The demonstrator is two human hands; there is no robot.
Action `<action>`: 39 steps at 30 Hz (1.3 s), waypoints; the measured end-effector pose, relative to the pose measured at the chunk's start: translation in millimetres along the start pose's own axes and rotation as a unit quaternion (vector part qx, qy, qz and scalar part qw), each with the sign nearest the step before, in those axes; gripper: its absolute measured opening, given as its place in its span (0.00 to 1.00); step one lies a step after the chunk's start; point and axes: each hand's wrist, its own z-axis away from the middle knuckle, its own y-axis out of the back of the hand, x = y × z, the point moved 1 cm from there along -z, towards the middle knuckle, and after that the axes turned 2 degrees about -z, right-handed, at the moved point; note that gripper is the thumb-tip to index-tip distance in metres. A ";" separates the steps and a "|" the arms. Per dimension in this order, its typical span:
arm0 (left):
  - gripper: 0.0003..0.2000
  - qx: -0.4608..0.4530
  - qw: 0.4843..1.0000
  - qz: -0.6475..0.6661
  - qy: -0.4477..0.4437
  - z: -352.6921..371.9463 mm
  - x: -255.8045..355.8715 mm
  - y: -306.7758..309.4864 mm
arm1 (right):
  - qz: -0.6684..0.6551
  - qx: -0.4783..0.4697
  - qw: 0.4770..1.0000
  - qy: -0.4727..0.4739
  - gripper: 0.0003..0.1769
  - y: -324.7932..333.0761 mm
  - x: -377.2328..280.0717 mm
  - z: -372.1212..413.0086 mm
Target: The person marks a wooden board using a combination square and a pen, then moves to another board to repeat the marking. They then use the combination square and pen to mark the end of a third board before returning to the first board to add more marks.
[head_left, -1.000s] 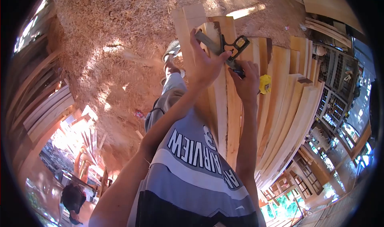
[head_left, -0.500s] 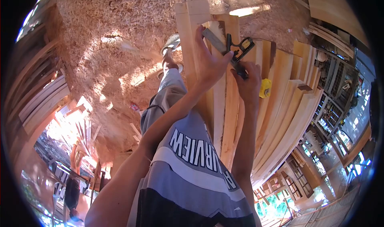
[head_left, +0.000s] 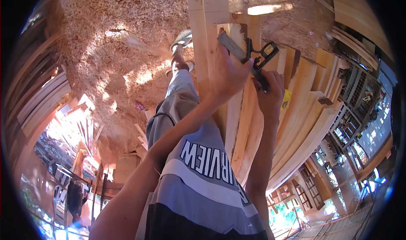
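A combination square (head_left: pixel 235 46), with a steel blade and a dark frame-like head, lies slanted across the end of a wooden board (head_left: pixel 239 29). My left hand (head_left: pixel 229 75) is closed around the board's near side, its thumb pressing on the square beside the head. The left fingertips are partly hidden behind the board and blade. My right hand (head_left: pixel 272 87) grips the lower dark end of the square, fingers curled. Just behind the right wrist, a yellow tape measure (head_left: pixel 286 99) rests on the boards, partly covered.
Several long planks (head_left: pixel 304 87) lie side by side to the right. A longer board (head_left: pixel 209 5) reaches past the others at the top. Wood shavings (head_left: pixel 105 11) cover the ground, and stacked timber (head_left: pixel 46 100) stands at the left. A person (head_left: pixel 76 200) is at the lower left.
The view has shifted, so boards and hands appear slightly further right. My left index finger has drawn back from the blade's tip. My right hand and wrist now cover more of the tape measure.
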 end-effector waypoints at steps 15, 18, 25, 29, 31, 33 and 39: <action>0.51 -0.087 0.996 -0.002 -0.006 2.6 -2.5 7.3 | -0.004 -0.007 1.000 -0.001 0.22 3.0 2.5 0.3; 0.51 -0.089 0.996 0.003 0.003 2.3 -1.5 8.0 | -0.005 -0.018 1.000 -0.014 0.22 4.7 -1.0 -0.9; 0.52 -0.076 0.997 -0.002 -0.021 3.1 -4.6 6.7 | 0.010 -0.021 1.000 -0.012 0.23 5.8 -2.0 -0.4; 0.52 -0.081 0.997 0.007 -0.006 1.8 -4.8 6.3 | 0.028 -0.014 0.999 -0.014 0.18 18.9 -17.3 -7.5; 0.48 -0.052 0.998 -0.018 -0.043 1.4 -5.8 5.9 | -0.040 0.015 0.995 -0.087 0.14 31.7 -20.9 -8.9; 0.49 -0.057 0.998 -0.003 -0.034 1.8 -6.6 5.8 | -0.163 0.056 0.978 -0.115 0.13 42.8 -11.5 -12.7; 0.49 -0.076 0.996 -0.021 -0.036 0.6 5.2 10.9 | -0.490 0.105 0.864 -0.055 0.26 26.4 -12.9 -43.5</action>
